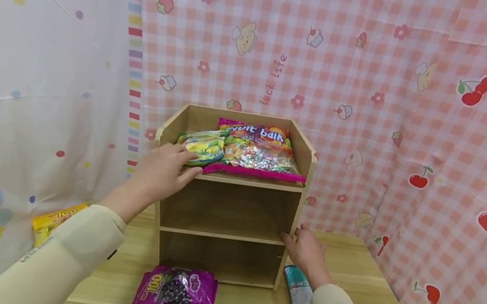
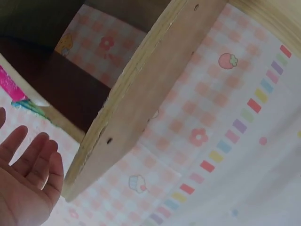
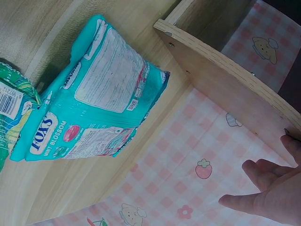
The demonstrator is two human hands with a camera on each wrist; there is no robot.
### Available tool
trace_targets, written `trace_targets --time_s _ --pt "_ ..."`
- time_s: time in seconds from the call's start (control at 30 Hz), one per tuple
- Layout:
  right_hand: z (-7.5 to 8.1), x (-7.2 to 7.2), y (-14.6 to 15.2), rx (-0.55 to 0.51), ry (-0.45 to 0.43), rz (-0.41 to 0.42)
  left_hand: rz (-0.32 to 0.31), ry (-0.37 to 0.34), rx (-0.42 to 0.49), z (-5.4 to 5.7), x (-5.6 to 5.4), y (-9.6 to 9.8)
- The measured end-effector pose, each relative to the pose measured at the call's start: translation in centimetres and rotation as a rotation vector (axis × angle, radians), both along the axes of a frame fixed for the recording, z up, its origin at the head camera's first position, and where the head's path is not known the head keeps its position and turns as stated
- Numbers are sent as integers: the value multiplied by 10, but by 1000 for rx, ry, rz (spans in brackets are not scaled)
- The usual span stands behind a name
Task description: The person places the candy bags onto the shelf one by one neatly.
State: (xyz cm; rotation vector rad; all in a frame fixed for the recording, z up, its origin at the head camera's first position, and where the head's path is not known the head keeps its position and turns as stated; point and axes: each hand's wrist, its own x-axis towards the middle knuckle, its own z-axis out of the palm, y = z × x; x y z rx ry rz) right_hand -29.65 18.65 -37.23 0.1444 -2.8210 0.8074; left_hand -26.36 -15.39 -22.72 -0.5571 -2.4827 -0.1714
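My left hand (image 1: 164, 169) is at the left front of a small wooden shelf (image 1: 239, 180), its fingers over the front of a green-and-yellow candy bag (image 1: 204, 147) on the top tier. In the left wrist view the fingers (image 2: 35, 162) are loosely bent, apart from each other. Beside that bag lies a larger, pink-edged Fruit Balk candy bag (image 1: 262, 149). My right hand (image 1: 309, 254) is at the shelf's right side, a fingertip touching the board near its front edge. The other fingers are spread in the right wrist view, holding nothing.
A purple candy bag (image 1: 174, 296) with grape pictures stands before the shelf. On the right are a teal Fox's bag (image 3: 108, 94) and a green bag (image 3: 14, 101). A yellow bag (image 1: 55, 218) lies at left, partly behind my sleeve. Patterned cloth (image 1: 287, 48) hangs behind.
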Motion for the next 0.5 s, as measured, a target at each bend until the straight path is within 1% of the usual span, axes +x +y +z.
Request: trace_targets --time_s 0.1,0.23,0.33,0.5 --pt "1 0 0 -1 1 -3 14 3 22 5 4 -4" --pt "1 0 0 -9 3 -5 28 -38 41 9 7 -10" --pt "0 0 0 -15 8 -7 33 -66 42 8 7 -15" --pt "-1 -2 0 -25 6 -5 16 -131 51 3 8 -25"
